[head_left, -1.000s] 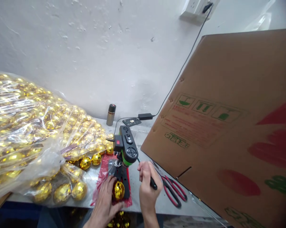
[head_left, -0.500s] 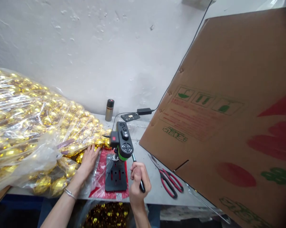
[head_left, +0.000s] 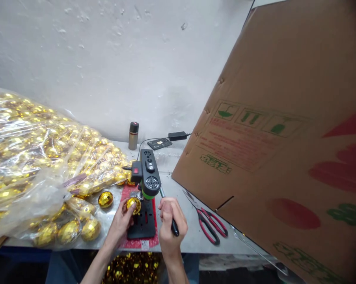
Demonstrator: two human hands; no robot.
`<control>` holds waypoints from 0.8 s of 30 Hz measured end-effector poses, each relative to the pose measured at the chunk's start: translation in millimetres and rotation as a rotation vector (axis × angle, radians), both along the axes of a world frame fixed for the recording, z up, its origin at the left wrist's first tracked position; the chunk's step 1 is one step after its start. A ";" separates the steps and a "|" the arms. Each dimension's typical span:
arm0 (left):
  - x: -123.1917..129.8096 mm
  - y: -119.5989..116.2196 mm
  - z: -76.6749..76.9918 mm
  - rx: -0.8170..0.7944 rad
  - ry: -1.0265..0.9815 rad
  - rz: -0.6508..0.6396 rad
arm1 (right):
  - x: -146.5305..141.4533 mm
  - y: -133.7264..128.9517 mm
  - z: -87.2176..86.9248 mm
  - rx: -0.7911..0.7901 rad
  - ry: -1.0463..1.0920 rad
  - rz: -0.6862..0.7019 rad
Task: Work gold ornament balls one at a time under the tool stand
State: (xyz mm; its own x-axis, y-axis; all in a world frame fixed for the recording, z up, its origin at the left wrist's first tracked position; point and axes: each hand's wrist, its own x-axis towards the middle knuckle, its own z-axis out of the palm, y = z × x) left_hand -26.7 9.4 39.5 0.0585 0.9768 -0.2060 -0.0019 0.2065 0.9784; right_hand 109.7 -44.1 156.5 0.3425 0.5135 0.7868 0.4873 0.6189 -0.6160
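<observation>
Between the fingers of my left hand [head_left: 122,219] is a shiny gold faceted ball [head_left: 133,205], held just over the base of a small black bench drill press [head_left: 150,173]. My right hand [head_left: 172,221] is wrapped round the black-tipped lever handle [head_left: 174,228] on the machine's right side. The machine's head hides its spindle, so I cannot tell whether the ball touches it. Another gold ball [head_left: 105,199] lies loose on the table left of the machine. Under the machine's black base is a red plastic sheet [head_left: 156,236].
A big clear bag of gold balls [head_left: 47,146] fills the left. Red-handled scissors [head_left: 209,225] lie right of my right hand, before a large cardboard box [head_left: 254,157]. Behind the machine are a bottle [head_left: 133,136], a dark phone-like slab [head_left: 159,143] and a power adapter [head_left: 178,136]. More gold pieces [head_left: 132,268] sit below the table edge.
My left hand has come from the bag's edge to the machine, now with a gold ball in it. A loose ball now shows on the table. My right hand keeps its grip on the lever.
</observation>
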 end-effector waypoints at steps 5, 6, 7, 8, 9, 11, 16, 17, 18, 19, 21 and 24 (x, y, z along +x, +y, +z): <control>8.0 -6.9 -15.1 0.217 0.176 0.038 | 1.1 -2.6 1.3 0.009 -0.029 0.012; 8.1 -8.0 -15.3 0.259 0.237 0.033 | 1.3 -3.2 1.5 0.004 -0.033 0.015; 8.2 -8.9 -15.3 0.289 0.295 0.021 | 1.5 -3.7 1.7 -0.001 -0.036 0.017; 8.3 -9.5 -15.4 0.309 0.345 0.003 | 1.8 -4.2 1.9 -0.007 -0.040 0.019; 8.6 -10.0 -15.7 0.325 0.386 -0.017 | 2.1 -4.7 2.1 -0.013 -0.044 0.020; 9.5 -10.2 -17.8 0.361 0.444 -0.047 | 2.8 -5.7 2.4 -0.018 -0.054 0.023; 8.4 -9.9 -27.6 0.507 0.549 -0.089 | 4.5 -9.3 2.5 -0.036 -0.071 0.027; 7.0 -9.6 -29.6 0.542 0.562 -0.101 | 4.5 -10.0 2.6 -0.042 -0.071 0.026; 5.4 -9.1 -31.6 0.580 0.574 -0.109 | 4.4 -10.6 2.5 -0.047 -0.070 0.026; 3.7 -8.4 -33.6 0.617 0.585 -0.115 | 4.2 -11.1 2.3 -0.053 -0.066 0.025; 1.1 -6.9 -37.5 0.680 0.600 -0.113 | 3.7 -11.8 0.5 -0.060 -0.055 0.022; -0.2 -5.6 -41.9 0.705 0.618 -0.100 | 4.2 -12.0 -7.5 -0.053 -0.045 0.022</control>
State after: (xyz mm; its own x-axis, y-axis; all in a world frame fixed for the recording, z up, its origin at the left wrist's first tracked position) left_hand -26.9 3.8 -2.4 0.2263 0.8843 0.4084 0.5448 -0.4625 0.6995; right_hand 113.9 -56.1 148.9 0.2958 0.5621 0.7724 0.5016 0.5968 -0.6263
